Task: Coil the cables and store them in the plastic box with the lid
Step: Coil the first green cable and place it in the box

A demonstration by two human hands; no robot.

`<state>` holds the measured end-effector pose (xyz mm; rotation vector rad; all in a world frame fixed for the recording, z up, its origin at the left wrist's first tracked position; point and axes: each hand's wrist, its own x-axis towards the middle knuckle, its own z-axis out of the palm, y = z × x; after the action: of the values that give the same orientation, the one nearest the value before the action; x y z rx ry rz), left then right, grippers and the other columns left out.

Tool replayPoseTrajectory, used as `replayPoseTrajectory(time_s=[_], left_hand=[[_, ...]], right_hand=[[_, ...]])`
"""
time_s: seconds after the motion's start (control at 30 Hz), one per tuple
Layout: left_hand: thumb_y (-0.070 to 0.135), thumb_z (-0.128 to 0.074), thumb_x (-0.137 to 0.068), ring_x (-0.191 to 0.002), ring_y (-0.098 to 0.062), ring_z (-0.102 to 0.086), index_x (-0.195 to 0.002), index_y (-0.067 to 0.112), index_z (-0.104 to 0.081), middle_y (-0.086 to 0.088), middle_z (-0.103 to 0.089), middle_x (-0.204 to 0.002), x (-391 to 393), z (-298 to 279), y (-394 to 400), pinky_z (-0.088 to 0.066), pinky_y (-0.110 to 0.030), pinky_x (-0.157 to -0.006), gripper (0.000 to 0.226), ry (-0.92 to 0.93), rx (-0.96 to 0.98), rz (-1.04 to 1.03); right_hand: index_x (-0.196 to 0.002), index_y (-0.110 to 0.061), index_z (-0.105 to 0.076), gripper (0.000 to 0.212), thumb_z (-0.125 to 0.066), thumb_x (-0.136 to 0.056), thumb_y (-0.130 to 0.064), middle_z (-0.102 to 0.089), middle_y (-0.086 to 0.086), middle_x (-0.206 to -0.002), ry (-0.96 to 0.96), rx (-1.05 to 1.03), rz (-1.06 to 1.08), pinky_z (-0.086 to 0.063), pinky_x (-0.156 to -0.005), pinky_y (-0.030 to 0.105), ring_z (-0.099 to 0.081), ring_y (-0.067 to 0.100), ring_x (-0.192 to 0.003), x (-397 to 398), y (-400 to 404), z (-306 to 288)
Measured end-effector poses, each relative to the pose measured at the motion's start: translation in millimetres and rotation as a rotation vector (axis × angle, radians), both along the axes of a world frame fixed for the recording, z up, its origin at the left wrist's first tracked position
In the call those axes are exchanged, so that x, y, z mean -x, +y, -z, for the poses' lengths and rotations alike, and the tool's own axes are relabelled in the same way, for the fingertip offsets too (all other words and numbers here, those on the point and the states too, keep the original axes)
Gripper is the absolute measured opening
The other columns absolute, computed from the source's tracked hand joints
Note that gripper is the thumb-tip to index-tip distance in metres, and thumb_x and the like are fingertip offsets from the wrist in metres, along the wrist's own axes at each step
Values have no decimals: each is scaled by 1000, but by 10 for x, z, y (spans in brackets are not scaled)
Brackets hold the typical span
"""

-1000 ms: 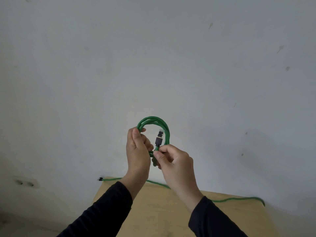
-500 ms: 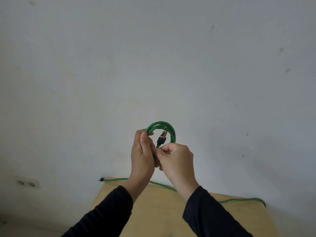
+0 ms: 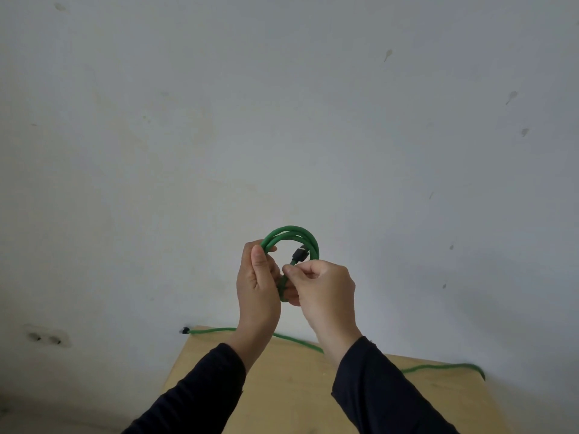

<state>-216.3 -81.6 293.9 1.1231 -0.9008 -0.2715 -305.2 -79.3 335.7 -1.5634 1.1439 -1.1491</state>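
While the green cable (image 3: 291,234) was bunched into a few loops up in front of the wall (image 3: 282,104), I had my left hand (image 3: 257,291) clamped round one side of the coil and my right hand (image 3: 322,285) pinching the strand just under its black plug (image 3: 299,254). Down below, a second green cable (image 3: 282,337) lay stretched along the far edge of the wooden table (image 3: 282,399), its dark plug poking past the left corner, well apart from my hands, sleeves dark on both arms.

Both arms wear long black sleeves, left sleeve (image 3: 200,393) and right sleeve (image 3: 385,393), plain, ending at the wrists; left hand (image 3: 258,286) and right hand (image 3: 322,289) are bare.
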Motion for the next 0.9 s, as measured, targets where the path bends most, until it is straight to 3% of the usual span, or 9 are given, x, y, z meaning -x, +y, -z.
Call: replayPoseTrajectory(time_s=[0.07,0.17,0.3,0.43,0.53,0.67,0.77,0.83,0.9], left_hand=[[36,-22,-99,-51,-6,-36,-79,25,-46,9,-38,-61,11,-10,-21,-35,-26,-51,33,10,-18,-60],[27,-24,-101,-48,-1,-36,-76,22,-44,4,-38,-61,1,-32,-30,-35,-14,-50,33,64,-37,-151],[26,-25,-101,-42,-4,-31,-78,16,-47,8,-32,-54,-27,-94,-43,-30,-16,-39,33,279,-27,-15],[30,-25,-101,-41,-6,-25,-80,13,-48,4,-27,-59,-53,-111,-1,-24,-16,-37,35,403,-71,239],[33,-26,-101,-42,-7,-20,-80,12,-48,-2,-23,-65,-54,-115,43,-20,-16,-37,37,389,-127,385],[32,-27,-101,-43,-7,-20,-80,11,-49,-8,-24,-70,-36,-132,66,-21,-15,-36,37,324,-187,457],[30,-27,-101,-42,-7,-23,-80,10,-49,1,-23,-61,-29,-134,59,-23,-15,-37,37,285,-212,430],[31,-26,-101,-47,-8,-28,-80,11,-50,2,-25,-60,-39,-117,56,-27,-16,-38,38,236,-239,409],[33,-26,-101,-54,-11,-30,-81,13,-51,1,-28,-63,-60,-112,59,-33,-17,-41,39,180,-264,385]], right_hand=[[-82,-16,-72,9,-64,-85,-14,-74,5,-76,12,59,-36,-60,-71,33,-71,18,-70,-32,17,47],[-96,-18,-72,16,-59,-88,-16,-74,-1,-85,114,109,-159,-57,-81,35,-70,14,-81,-23,60,59],[-80,-17,-70,16,-56,-88,-16,-73,-1,-76,73,217,-90,-58,-67,33,-69,11,-66,80,97,-9],[-93,-24,-68,20,-51,-91,-15,-66,-12,-75,48,264,115,-44,-59,13,-55,2,-59,280,-165,-76],[-93,-25,-72,26,-50,-92,-10,-55,-5,-63,-44,-13,-162,-39,-53,16,-40,8,-51,351,-335,-108],[-89,-22,-73,33,-50,-90,3,-57,2,-70,-136,-128,-446,-37,-53,15,-31,11,-52,427,-427,-98],[-93,-18,-72,23,-58,-87,-1,-69,2,-82,-105,-99,-499,-43,-64,16,-47,15,-65,464,-454,-68],[-87,-18,-72,21,-60,-86,-1,-73,0,-85,-26,-28,-417,-47,-73,17,-62,10,-77,460,-471,-56],[-84,-20,-72,25,-56,-87,0,-73,-3,-84,7,24,-304,-46,-74,16,-63,2,-78,433,-482,-25]])
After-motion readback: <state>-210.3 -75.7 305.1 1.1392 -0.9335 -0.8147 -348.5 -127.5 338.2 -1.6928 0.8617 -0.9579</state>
